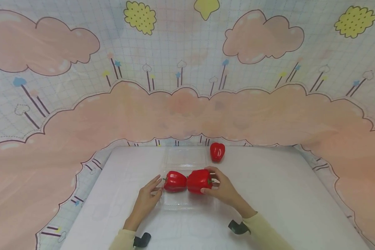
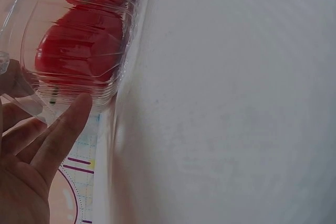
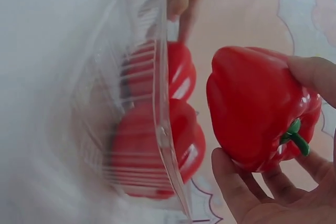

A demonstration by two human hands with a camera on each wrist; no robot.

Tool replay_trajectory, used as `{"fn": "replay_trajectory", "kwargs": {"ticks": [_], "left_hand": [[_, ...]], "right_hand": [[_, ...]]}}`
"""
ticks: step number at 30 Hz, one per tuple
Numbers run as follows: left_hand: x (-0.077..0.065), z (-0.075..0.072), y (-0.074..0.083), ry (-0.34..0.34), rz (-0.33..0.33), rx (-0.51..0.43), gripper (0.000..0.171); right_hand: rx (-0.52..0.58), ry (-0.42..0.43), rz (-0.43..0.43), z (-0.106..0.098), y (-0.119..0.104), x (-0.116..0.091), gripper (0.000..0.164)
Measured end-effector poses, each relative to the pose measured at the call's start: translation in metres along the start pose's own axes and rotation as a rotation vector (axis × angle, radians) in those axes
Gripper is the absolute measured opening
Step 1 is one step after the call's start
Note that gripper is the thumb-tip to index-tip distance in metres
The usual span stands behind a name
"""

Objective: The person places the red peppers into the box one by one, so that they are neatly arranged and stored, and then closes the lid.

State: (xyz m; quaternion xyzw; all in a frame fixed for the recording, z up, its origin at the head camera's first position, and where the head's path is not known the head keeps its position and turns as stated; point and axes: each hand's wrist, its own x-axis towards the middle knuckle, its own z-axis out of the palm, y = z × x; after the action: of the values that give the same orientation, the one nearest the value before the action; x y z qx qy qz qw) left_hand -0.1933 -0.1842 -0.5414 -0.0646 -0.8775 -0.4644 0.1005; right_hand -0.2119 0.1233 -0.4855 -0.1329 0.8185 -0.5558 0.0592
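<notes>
Left hand [image 1: 147, 197], fingers apart, touches the left end of the clear container [image 1: 187, 205]. Right hand [image 1: 224, 189] has thumb and fingers clamped on a red pepper [image 1: 198, 181], above the container's right half. Two peppers [image 3: 184, 72] lie inside. Farther off, the open lid [image 1: 185, 156] has a loose pepper [image 1: 217, 152] just right.

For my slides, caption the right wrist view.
Right hand grips a red pepper beside a clear container holding two more.
</notes>
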Motion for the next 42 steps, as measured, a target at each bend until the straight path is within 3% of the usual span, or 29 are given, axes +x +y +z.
{"fn": "replay_trajectory", "kwargs": {"ticks": [6,18,31,42], "left_hand": [[0.0,0.0,0.0,0.003,0.01,0.002,0.045],[0.0,0.002,-0.003,0.017,0.034,0.005,0.044],[0.0,0.0,-0.002,0.015,0.04,0.005,0.044],[0.0,0.0,-0.001,0.009,0.048,-0.013,0.043]], "right_hand": [[-0.073,0.018,0.005,0.009,-0.002,-0.002,0.074],[-0.02,-0.056,-0.096,0.023,-0.001,-0.005,0.072],[-0.08,-0.071,-0.168,0.039,0.001,-0.006,0.072],[-0.144,-0.078,-0.176,0.05,-0.001,-0.007,0.075]]}}
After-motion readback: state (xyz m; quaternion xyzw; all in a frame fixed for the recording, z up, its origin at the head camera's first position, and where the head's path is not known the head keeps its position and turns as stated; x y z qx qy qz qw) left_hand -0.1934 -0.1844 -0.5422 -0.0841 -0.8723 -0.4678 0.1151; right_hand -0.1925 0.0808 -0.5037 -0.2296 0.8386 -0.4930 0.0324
